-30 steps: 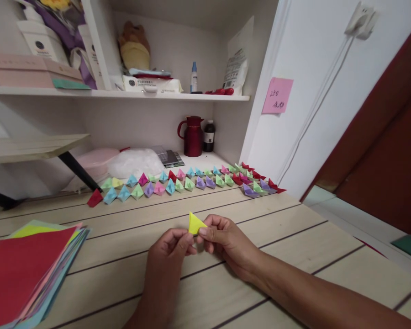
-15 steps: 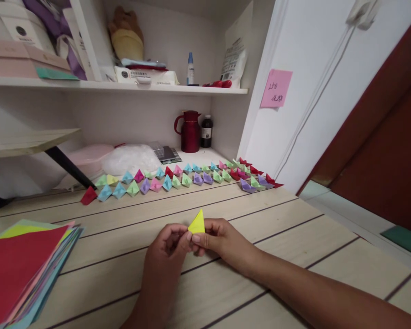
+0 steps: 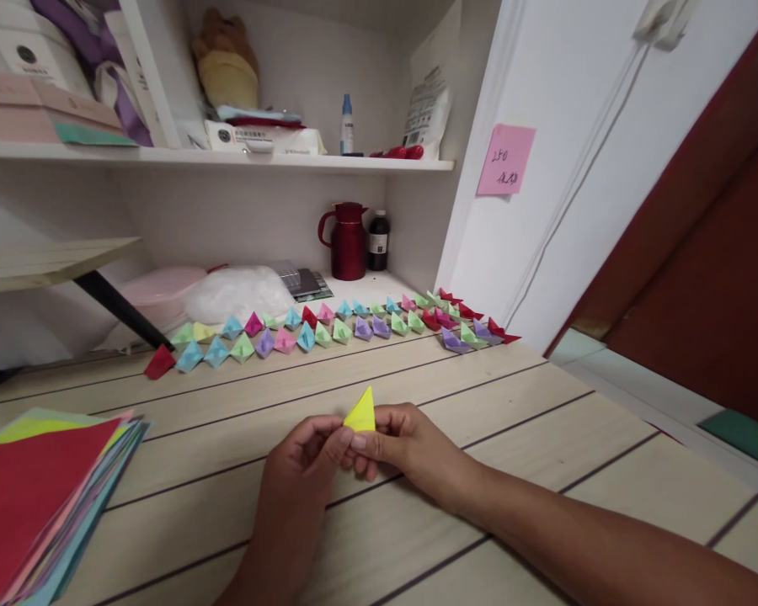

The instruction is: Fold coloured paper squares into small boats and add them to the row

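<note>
A small folded yellow paper triangle (image 3: pixel 362 413) is pinched between both hands just above the wooden floor (image 3: pixel 240 421). My left hand (image 3: pixel 306 459) grips its lower left edge with thumb and fingers closed. My right hand (image 3: pixel 401 446) holds its right side, fingers curled round it. The paper's tip points up. Beyond the hands, two rows of several small folded paper boats (image 3: pixel 328 328) in blue, green, pink, purple and red stretch across the floor.
A stack of coloured paper sheets (image 3: pixel 44 488), red on top, lies at the lower left. A red jug (image 3: pixel 347 240) and dark bottle (image 3: pixel 379 240) stand on the low shelf. A slanted board (image 3: pixel 56 261) juts out at left. A white door frame and dark red door are at right.
The yellow paper has been turned in my fingers so its tip now points upward. The view has dipped slightly; the hands stay in about the same place.
</note>
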`<state>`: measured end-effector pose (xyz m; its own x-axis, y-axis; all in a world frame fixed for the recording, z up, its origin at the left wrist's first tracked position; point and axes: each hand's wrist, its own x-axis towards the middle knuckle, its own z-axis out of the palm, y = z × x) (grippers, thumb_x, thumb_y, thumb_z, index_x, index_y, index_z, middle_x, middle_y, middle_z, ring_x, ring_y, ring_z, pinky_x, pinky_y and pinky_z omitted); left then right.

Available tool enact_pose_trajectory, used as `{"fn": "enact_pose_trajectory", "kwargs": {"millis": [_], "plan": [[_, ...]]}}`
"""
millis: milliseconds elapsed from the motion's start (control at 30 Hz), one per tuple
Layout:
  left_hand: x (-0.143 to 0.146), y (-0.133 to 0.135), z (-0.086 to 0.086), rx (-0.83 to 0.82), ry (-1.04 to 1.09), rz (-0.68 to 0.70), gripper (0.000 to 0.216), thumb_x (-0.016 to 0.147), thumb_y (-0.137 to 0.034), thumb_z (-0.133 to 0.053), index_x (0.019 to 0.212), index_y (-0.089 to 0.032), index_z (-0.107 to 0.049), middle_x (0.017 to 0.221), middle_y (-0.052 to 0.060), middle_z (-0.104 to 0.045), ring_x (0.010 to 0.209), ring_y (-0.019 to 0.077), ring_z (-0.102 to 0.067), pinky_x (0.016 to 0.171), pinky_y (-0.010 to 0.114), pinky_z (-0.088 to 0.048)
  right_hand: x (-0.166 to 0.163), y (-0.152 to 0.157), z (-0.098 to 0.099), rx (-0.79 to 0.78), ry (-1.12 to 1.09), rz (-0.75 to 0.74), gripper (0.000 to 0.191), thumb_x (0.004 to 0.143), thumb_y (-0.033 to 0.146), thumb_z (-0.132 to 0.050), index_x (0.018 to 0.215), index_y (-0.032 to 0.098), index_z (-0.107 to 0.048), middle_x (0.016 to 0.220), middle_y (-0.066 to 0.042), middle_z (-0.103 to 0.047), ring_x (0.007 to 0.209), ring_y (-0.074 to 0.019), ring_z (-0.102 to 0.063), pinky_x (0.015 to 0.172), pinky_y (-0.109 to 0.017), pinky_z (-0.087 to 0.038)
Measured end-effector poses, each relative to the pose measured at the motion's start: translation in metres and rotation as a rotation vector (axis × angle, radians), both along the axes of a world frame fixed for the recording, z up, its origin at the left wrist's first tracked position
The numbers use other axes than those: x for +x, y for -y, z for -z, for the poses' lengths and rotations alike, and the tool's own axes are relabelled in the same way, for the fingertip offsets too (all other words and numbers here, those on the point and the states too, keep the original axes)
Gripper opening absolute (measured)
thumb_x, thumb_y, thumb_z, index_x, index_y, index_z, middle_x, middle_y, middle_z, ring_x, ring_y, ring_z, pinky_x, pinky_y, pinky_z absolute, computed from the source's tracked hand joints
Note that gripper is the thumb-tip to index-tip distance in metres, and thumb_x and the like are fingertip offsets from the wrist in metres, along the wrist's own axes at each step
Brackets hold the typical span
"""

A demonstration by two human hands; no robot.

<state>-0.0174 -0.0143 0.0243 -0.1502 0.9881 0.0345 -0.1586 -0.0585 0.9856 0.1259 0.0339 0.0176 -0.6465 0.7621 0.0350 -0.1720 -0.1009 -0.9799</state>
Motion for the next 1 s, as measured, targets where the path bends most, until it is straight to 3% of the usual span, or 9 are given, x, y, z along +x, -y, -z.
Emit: {"fn": "enact_pose_trajectory", "kwargs": {"millis": [233,367,467,567,667,767,1000], "plan": [[-0.010,-0.001,0.004,-0.055,-0.135,0.040,0.018,0.076,-0.035,-0.066,0.069,-0.018,-0.068,0.063,-0.001,-0.060,0.065,0.0148,-0.055,0.065,0.025,-0.044,0.000,0.006,0.002,0.149,0.181,0.034,0.035,0.077,0.048,-0.068,0.082,0.014,-0.072,0.068,-0.002,-0.061,0.057,-0.0093,-0.053,0.055,-0.021,-0.046],[-0.015,0.000,0.006,-0.061,-0.058,0.058,0.021,0.076,-0.037,-0.067,0.066,-0.019,-0.065,0.064,-0.002,-0.055,0.067,0.0139,-0.050,0.065,0.024,-0.042,0.004,0.008,-0.002,0.260,0.208,0.072,0.036,0.081,0.050,-0.064,0.082,0.014,-0.068,0.066,-0.001,-0.058,0.059,-0.0108,-0.052,0.057,-0.023,-0.045],[-0.018,0.001,0.007,-0.094,0.070,0.066,0.024,0.076,-0.038,-0.069,0.065,-0.018,-0.063,0.064,-0.002,-0.052,0.066,0.0123,-0.045,0.063,0.022,-0.041,0.007,0.007,-0.007,0.294,0.083,0.154,0.034,0.087,0.048,-0.057,0.091,0.016,-0.065,0.079,-0.003,-0.061,0.072,-0.0136,-0.056,0.068,-0.026,-0.048],[-0.018,0.002,0.006,-0.125,0.205,0.138,0.022,0.076,-0.034,-0.070,0.066,-0.017,-0.063,0.066,-0.002,-0.051,0.066,0.0110,-0.043,0.065,0.021,-0.041,0.010,0.004,-0.008,0.275,-0.048,0.203,0.033,0.089,0.045,-0.056,0.112,0.022,-0.060,0.102,-0.005,-0.061,0.092,-0.0165,-0.058,0.084,-0.031,-0.047],[-0.015,0.003,0.004,-0.150,0.305,0.227,0.018,0.076,-0.031,-0.071,0.068,-0.016,-0.066,0.068,-0.001,-0.052,0.066,0.0100,-0.043,0.065,0.022,-0.041,0.011,0.004,-0.008,0.230,-0.098,0.135,0.041,0.087,0.041,-0.061,0.125,0.027,-0.054,0.115,-0.006,-0.056,0.100,-0.0176,-0.056,0.092,-0.035,-0.044],[-0.012,0.005,0.002,-0.167,0.339,0.279,0.016,0.077,-0.031,-0.071,0.072,-0.016,-0.069,0.071,0.000,-0.055,0.067,0.0105,-0.045,0.067,0.023,-0.042,0.011,0.007,-0.009,0.226,-0.098,0.053,0.045,0.084,0.038,-0.064,0.127,0.028,-0.054,0.116,-0.006,-0.054,0.099,-0.0178,-0.055,0.089,-0.035,-0.046],[-0.009,0.008,-0.004,-0.219,0.304,0.227,0.016,0.074,-0.029,-0.073,0.066,-0.016,-0.068,0.067,0.000,-0.056,0.067,0.0112,-0.047,0.066,0.024,-0.042,0.016,0.009,-0.017,0.282,-0.087,0.019,0.041,0.082,0.038,-0.065,0.120,0.024,-0.062,0.112,-0.007,-0.054,0.101,-0.0197,-0.056,0.088,-0.035,-0.046]]}}
